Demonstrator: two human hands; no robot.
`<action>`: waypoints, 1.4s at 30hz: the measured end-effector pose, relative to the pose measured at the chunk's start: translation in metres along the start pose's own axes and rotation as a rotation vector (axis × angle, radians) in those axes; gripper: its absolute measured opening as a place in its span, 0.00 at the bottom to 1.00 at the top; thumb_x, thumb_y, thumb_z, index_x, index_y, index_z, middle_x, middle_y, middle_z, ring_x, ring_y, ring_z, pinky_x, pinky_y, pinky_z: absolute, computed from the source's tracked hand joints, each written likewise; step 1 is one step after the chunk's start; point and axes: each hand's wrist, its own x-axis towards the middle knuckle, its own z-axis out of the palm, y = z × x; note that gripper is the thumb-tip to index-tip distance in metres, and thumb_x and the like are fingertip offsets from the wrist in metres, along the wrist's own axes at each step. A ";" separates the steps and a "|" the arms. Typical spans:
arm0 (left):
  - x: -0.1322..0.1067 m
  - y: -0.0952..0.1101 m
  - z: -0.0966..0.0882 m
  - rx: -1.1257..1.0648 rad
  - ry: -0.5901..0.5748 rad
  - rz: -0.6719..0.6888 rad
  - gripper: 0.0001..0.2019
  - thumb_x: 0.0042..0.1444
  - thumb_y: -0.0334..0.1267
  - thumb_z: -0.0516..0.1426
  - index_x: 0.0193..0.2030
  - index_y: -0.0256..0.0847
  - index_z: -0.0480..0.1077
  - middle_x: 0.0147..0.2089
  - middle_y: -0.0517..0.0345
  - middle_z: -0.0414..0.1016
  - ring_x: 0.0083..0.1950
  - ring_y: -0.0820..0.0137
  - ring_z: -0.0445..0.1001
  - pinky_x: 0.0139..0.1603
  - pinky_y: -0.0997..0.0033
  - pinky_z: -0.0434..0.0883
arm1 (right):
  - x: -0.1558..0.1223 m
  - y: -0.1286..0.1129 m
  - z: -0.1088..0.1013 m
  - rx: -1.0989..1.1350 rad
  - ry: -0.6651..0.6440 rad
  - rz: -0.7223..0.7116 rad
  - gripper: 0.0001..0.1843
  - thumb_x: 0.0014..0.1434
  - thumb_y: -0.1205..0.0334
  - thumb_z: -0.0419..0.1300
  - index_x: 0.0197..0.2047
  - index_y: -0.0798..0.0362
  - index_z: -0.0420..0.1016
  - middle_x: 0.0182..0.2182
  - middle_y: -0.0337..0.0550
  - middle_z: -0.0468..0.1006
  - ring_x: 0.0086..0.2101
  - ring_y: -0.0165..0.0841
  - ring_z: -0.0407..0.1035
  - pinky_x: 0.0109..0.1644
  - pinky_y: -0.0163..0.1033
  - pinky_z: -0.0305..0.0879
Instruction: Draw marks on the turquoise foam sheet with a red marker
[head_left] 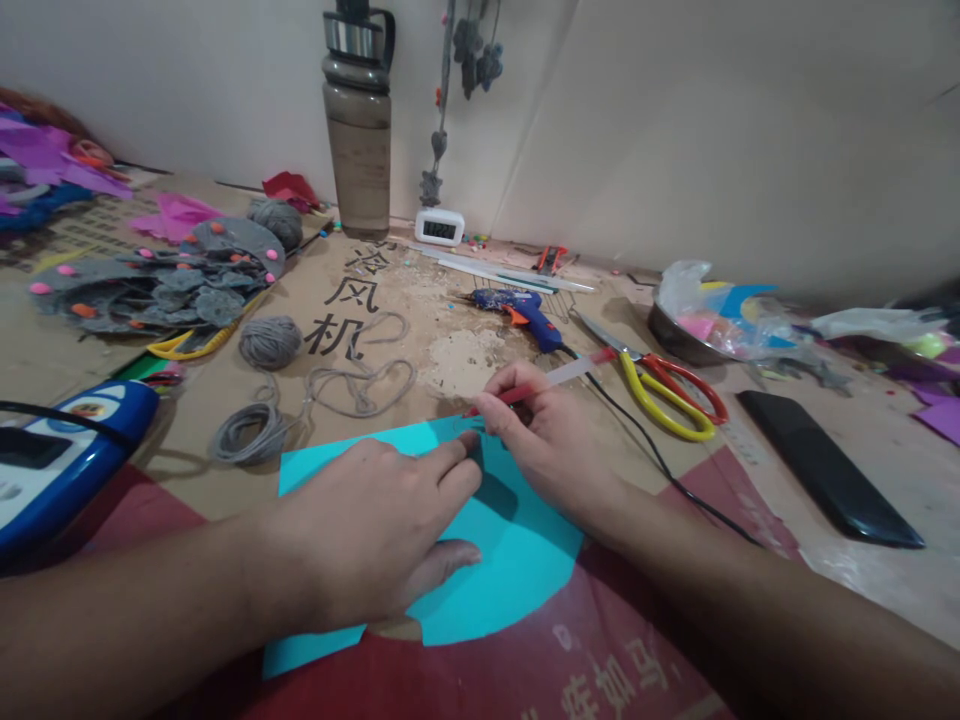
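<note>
Turquoise paper [517,560] lies on the bench [847,420], and I have both arms reaching in over it, one from each side. My left hand [375,530] is palm down across the paper's left part; my right hand [532,430] is tipped onto its side at the paper's far edge. Beyond the paper stands a bottle [358,160], partly filled; beyond and to its right, a bowl [675,338] holds clear plastic and coloured pieces. My left fingers are extended, thumb apart, resting on the paper; my right fingers pinch a pen [570,371], tip by the far edge, contact unclear.
</note>
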 end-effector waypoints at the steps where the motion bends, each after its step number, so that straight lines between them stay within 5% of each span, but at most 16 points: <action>1: 0.000 0.000 0.000 -0.002 -0.003 0.000 0.16 0.60 0.50 0.52 0.47 0.41 0.66 0.54 0.47 0.72 0.35 0.60 0.76 0.28 0.63 0.67 | 0.000 0.001 0.000 0.020 0.020 0.011 0.10 0.61 0.56 0.55 0.29 0.51 0.66 0.26 0.37 0.71 0.27 0.29 0.66 0.32 0.35 0.62; 8: -0.001 -0.001 0.001 -0.003 0.006 -0.004 0.19 0.61 0.51 0.51 0.51 0.40 0.65 0.63 0.47 0.65 0.38 0.59 0.77 0.32 0.61 0.70 | 0.001 0.006 0.002 0.202 0.118 0.032 0.06 0.61 0.57 0.56 0.36 0.51 0.68 0.29 0.37 0.72 0.29 0.28 0.67 0.33 0.35 0.64; 15: -0.002 -0.001 -0.001 0.018 -0.004 -0.027 0.20 0.62 0.52 0.49 0.51 0.41 0.65 0.60 0.48 0.68 0.40 0.58 0.77 0.34 0.60 0.70 | -0.001 0.008 -0.003 0.082 0.101 -0.090 0.05 0.61 0.60 0.56 0.40 0.49 0.71 0.39 0.41 0.76 0.43 0.33 0.70 0.49 0.41 0.65; 23: -0.002 0.000 -0.004 -0.012 0.006 -0.043 0.21 0.61 0.53 0.48 0.54 0.41 0.63 0.54 0.49 0.71 0.43 0.57 0.76 0.36 0.61 0.70 | -0.016 0.013 -0.014 -0.131 0.000 -0.199 0.10 0.60 0.59 0.57 0.45 0.49 0.68 0.42 0.43 0.73 0.43 0.35 0.67 0.48 0.42 0.63; 33: 0.001 0.000 -0.010 -0.063 -0.025 -0.126 0.23 0.59 0.54 0.51 0.55 0.44 0.63 0.48 0.50 0.75 0.44 0.56 0.75 0.36 0.63 0.68 | -0.008 0.021 -0.004 -0.223 0.032 -0.059 0.12 0.54 0.64 0.63 0.40 0.49 0.65 0.38 0.44 0.71 0.38 0.34 0.66 0.41 0.41 0.65; 42: 0.000 -0.003 -0.008 -0.198 0.062 -0.114 0.15 0.60 0.46 0.50 0.47 0.44 0.71 0.50 0.54 0.76 0.33 0.69 0.72 0.36 0.70 0.65 | -0.009 0.018 -0.005 -0.235 0.043 -0.088 0.13 0.52 0.65 0.64 0.36 0.48 0.62 0.35 0.41 0.70 0.36 0.33 0.66 0.40 0.38 0.64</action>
